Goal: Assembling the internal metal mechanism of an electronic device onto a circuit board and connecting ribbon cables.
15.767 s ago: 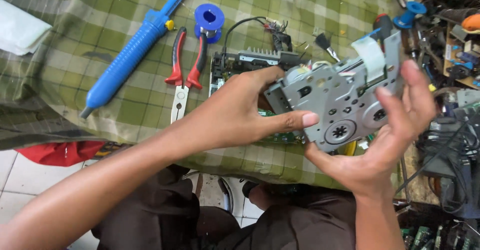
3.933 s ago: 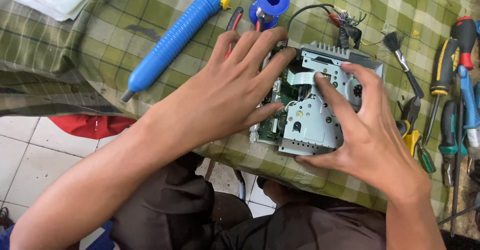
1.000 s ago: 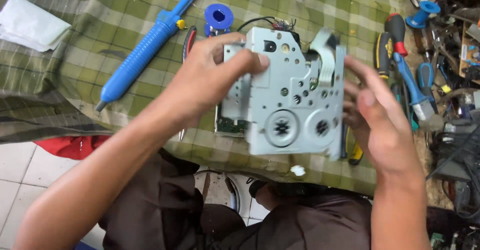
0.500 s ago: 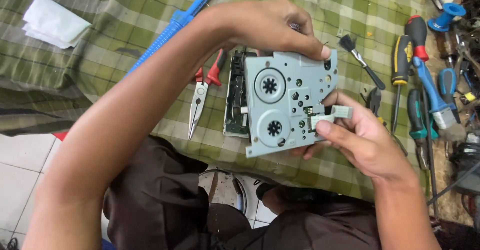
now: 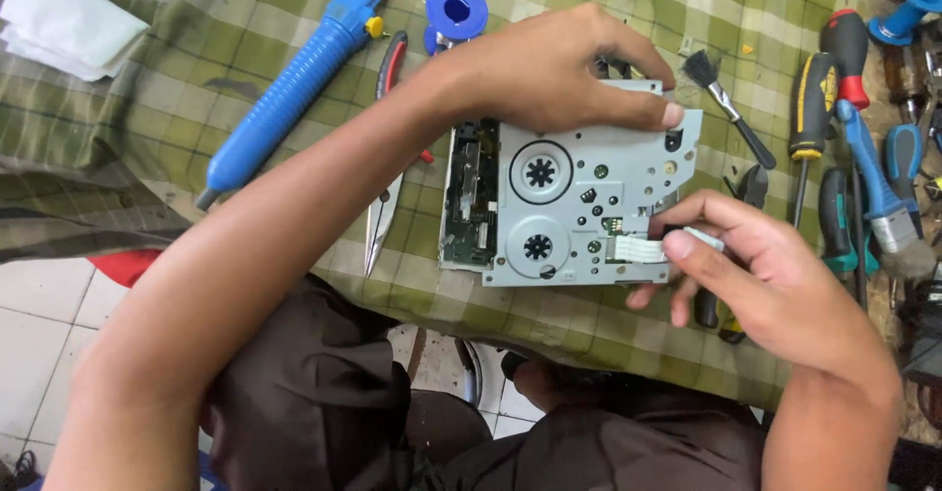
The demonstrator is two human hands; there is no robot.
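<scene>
Head view: left hand (image 5: 549, 69) fingers clamp the grey mechanism (image 5: 579, 197) top edge, right hand (image 5: 775, 275) fingers pinch its white ribbon (image 5: 643, 248).

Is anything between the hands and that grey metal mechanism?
Nothing visible: the left hand grips the grey metal mechanism at its top edge, and the right hand pinches the white ribbon cable at its right side.
</scene>
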